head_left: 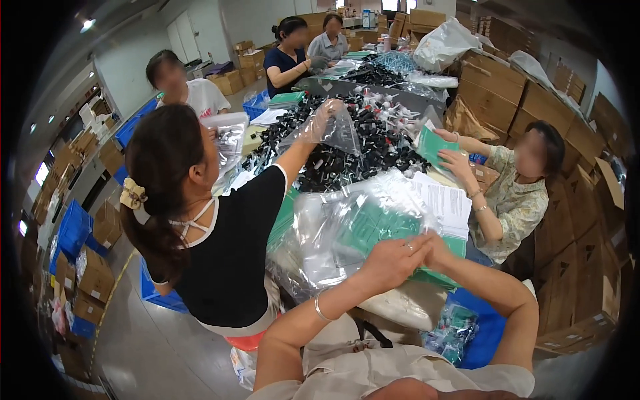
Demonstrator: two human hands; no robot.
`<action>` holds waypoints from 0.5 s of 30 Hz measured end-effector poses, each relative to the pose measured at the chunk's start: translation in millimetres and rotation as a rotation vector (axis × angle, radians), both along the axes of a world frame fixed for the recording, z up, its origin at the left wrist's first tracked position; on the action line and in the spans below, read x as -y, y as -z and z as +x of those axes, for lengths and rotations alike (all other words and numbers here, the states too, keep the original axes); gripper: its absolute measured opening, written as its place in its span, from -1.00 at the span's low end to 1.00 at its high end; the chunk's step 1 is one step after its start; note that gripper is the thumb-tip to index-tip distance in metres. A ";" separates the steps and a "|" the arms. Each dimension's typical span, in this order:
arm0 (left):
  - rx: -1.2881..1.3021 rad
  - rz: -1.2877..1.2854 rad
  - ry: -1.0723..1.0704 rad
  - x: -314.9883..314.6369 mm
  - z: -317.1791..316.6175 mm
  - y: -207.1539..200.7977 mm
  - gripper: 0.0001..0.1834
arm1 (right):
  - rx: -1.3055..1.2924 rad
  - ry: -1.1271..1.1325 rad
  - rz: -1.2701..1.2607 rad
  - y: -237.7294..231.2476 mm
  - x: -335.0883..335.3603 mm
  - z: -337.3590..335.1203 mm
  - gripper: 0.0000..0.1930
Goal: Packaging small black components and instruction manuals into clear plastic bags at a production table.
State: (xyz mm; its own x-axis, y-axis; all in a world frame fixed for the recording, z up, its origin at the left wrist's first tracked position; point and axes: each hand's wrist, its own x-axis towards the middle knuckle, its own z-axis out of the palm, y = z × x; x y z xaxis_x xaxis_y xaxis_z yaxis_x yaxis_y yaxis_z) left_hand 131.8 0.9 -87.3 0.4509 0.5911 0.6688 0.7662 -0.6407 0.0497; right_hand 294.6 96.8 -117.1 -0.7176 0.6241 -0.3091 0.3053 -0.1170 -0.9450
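Note:
Both of my hands meet at the near edge of the table, over green printed cards and clear plastic bags. My left hand, with a ring on one finger and a bangle on the wrist, has its fingers closed at the near edge of the clear plastic. Beside it, my right hand is closed too, its fingers partly hidden behind the left ones. Exactly what it pinches is hidden. More green cards and white printed sheets lie just past my right hand.
Beyond the bags spreads a heap of small black and white parts. At my left, a co-worker reaches over it with a clear bag. Another at right holds green cards. A blue bin stands below; stacked cartons line the right.

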 end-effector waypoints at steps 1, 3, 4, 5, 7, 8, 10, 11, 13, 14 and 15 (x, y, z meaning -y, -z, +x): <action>-0.030 -0.040 -0.056 0.3 -2.1 0.7 -0.56 | -0.362 0.304 -0.314 4.0 -9.0 -0.7 -0.83; -0.067 -0.076 -0.134 2.9 -12.3 2.4 -0.56 | -0.261 0.284 -0.195 -2.8 0.0 -0.3 -0.82; -0.102 -0.116 -0.217 4.9 -17.6 2.9 -0.55 | -0.157 0.259 -0.078 -7.1 6.3 -2.5 -0.82; -0.107 -0.117 -0.218 6.0 -21.8 2.0 -0.55 | -0.161 0.259 -0.080 -3.8 8.3 -3.2 -0.82; -0.194 -0.209 -0.399 8.4 -25.0 -0.8 -0.55 | -0.074 0.188 0.032 4.6 14.1 0.6 -0.81; -0.198 -0.209 -0.402 8.1 -24.9 -1.4 -0.55 | -0.079 0.185 0.032 4.3 16.7 2.3 -0.81; -0.135 -0.261 -0.503 8.2 -26.2 -3.7 -0.49 | -0.039 0.166 0.038 -3.6 22.7 1.1 -0.84; -0.144 -0.257 -0.526 7.2 -22.6 -2.7 -0.49 | -0.052 0.145 0.039 -5.3 25.9 3.5 -0.84; -0.086 -0.271 -0.404 -2.4 -10.9 4.7 -0.40 | -0.068 0.145 -0.148 -6.1 24.2 3.9 -0.83; -0.075 -0.271 -0.344 -3.0 -5.1 11.8 -0.37 | -0.082 0.108 -0.150 -6.3 25.0 -2.8 -0.83; -0.060 -0.271 -0.270 -4.1 0.4 19.0 -0.33 | -0.082 0.104 -0.165 -7.1 25.3 -6.9 -0.84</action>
State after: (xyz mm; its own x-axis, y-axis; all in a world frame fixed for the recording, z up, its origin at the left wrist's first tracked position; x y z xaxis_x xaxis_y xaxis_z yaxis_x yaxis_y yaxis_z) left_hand 132.2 5.0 -106.4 0.2886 0.8453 0.4497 0.9120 -0.3857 0.1397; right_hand 287.7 71.5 -110.0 -0.6787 0.6420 -0.3567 0.2064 -0.2994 -0.9315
